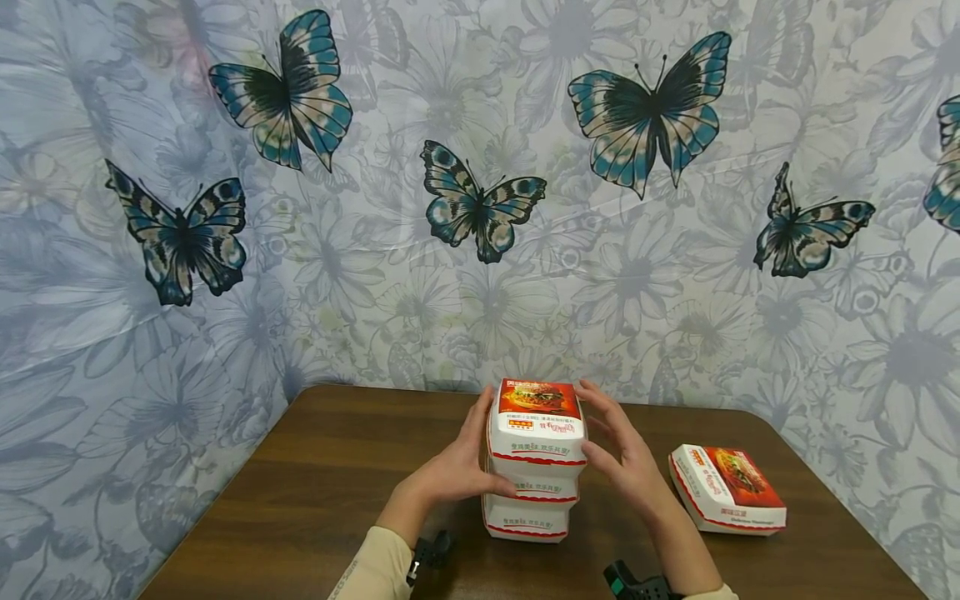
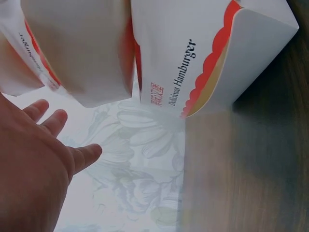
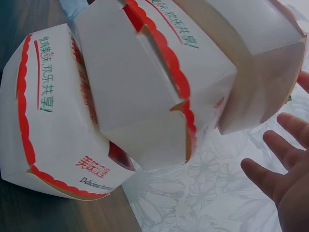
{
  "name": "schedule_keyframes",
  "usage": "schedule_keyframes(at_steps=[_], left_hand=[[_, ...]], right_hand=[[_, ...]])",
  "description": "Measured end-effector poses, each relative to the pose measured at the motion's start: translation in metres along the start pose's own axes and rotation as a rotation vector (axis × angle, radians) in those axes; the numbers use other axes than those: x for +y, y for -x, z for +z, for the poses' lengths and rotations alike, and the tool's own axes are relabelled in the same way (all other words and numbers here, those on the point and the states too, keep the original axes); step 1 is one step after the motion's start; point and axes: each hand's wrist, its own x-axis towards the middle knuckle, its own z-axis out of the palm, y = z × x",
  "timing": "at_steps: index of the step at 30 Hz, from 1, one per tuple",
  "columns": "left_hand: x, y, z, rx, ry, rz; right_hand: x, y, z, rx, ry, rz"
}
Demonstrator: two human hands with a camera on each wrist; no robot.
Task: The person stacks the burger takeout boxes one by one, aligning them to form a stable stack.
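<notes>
Stack of three white-and-red folded-card burger boxes point(image 1: 536, 471) seems light but crushable, best cupped by its sides, left grip point(image 1: 457, 472) and right grip point(image 1: 627, 458) flanking it unclenched

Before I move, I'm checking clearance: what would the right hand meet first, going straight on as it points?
Probably the top burger box, on its right side; the right hand angles toward it in the head view, though depth leaves any gap uncertain.
</notes>
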Motion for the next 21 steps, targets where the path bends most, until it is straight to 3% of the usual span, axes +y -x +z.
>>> schedule_keyframes(at_steps=[8,17,21], left_hand=[[0.002,0.001,-0.005,-0.001,0.023,0.016],[0.004,0.002,-0.008,0.011,0.024,0.028],[0.005,0.002,-0.01,0.022,0.016,0.047]], right_hand=[[-0.003,-0.001,-0.01,0.085,-0.02,0.003],[-0.001,0.0,-0.034,0.219,0.179,0.205],[-0.002,0.002,-0.049,0.277,0.219,0.28]])
